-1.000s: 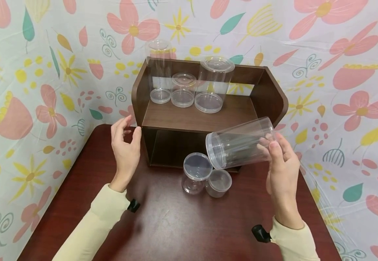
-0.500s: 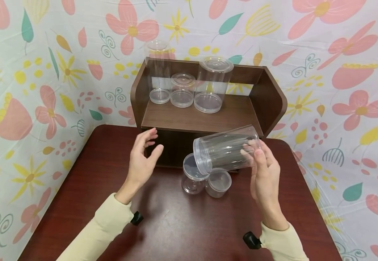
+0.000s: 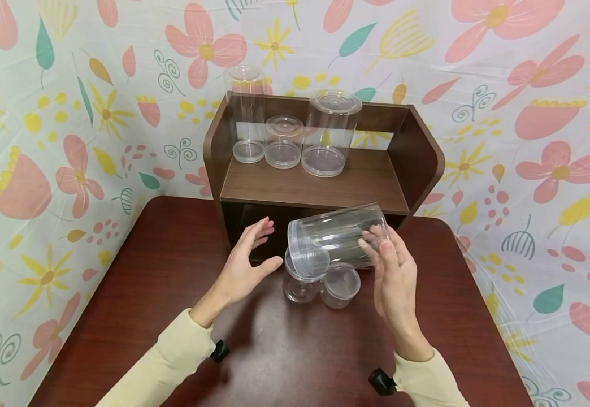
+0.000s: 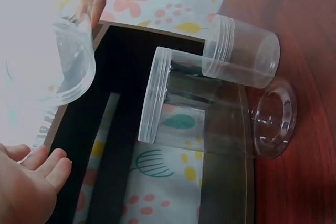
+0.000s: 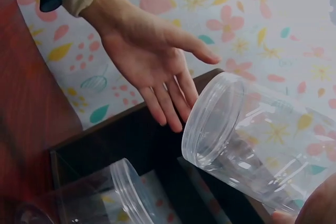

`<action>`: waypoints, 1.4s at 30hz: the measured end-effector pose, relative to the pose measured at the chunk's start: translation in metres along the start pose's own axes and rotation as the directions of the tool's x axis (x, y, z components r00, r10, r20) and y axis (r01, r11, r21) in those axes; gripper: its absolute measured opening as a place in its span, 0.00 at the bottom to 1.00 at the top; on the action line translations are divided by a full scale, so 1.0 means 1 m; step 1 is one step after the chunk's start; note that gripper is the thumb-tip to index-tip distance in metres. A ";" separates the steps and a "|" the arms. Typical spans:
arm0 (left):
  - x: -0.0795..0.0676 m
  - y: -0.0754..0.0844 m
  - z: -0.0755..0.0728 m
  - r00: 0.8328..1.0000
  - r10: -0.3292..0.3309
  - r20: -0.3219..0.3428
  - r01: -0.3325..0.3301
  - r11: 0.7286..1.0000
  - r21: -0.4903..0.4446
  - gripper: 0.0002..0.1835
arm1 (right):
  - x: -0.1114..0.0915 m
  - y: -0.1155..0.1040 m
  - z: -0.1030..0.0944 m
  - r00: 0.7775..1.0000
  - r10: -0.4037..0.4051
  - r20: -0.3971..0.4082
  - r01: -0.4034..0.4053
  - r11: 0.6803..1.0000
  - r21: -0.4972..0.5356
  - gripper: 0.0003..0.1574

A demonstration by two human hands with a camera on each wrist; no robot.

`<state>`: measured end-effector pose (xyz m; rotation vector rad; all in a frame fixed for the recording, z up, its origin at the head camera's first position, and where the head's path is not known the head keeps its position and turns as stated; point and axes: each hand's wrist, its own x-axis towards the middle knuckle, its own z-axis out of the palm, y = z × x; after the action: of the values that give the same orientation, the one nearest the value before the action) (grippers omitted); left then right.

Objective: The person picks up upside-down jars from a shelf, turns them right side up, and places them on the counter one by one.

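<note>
My right hand (image 3: 397, 277) grips the base end of a large clear plastic jar (image 3: 338, 234), fingers behind it and thumb in front. The jar is tipped on its side, its ridged lid end (image 5: 212, 121) pointing left. Close to that lid end my left hand (image 3: 244, 263) is spread with its thumb apart, holding nothing; in the right wrist view its palm (image 5: 147, 51) faces the jar. Below the held jar, two shorter lidded clear jars stand on the table: one with a flared base (image 3: 300, 288) and a smaller one (image 3: 341, 288) beside it.
A dark brown two-level shelf (image 3: 315, 192) stands at the back of the reddish table (image 3: 285, 362). On its upper board are a tall narrow jar (image 3: 248, 124), a short jar (image 3: 283, 144) and a wide jar (image 3: 328, 135). Flower-patterned cloth (image 3: 81, 85) hangs behind and at the sides.
My right hand has carried the large jar left and slightly down, over the two jars on the table. My left hand has moved right, toward the jar's lid end.
</note>
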<state>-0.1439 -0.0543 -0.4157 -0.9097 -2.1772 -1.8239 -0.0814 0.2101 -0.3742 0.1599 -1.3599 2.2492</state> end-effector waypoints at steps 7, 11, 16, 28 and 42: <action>-0.005 -0.006 0.005 0.996 -0.019 0.093 0.022 0.999 -0.024 0.49 | -0.007 0.008 0.004 1.000 0.026 0.012 -0.025 1.000 -0.011 0.25; -0.008 -0.007 0.007 0.988 -0.055 0.145 0.064 0.996 -0.058 0.57 | -0.009 0.012 0.005 0.999 0.035 0.014 -0.035 0.999 -0.011 0.28; -0.011 -0.009 0.008 0.977 -0.111 0.181 0.133 0.985 -0.109 0.60 | -0.011 0.017 0.007 0.998 0.049 0.028 -0.048 0.999 -0.023 0.31; -0.010 -0.012 0.014 0.975 -0.070 0.210 0.125 0.957 -0.261 0.52 | -0.017 0.027 0.010 0.997 0.059 0.053 -0.060 0.998 0.014 0.35; -0.013 -0.011 0.014 0.987 -0.066 0.144 0.112 0.934 -0.338 0.53 | -0.020 0.021 0.008 0.988 0.110 0.109 -0.103 0.992 -0.067 0.28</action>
<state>-0.1360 -0.0460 -0.4344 -1.0362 -2.0334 -2.3040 -0.0756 0.1885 -0.3941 0.1999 -1.5277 2.3133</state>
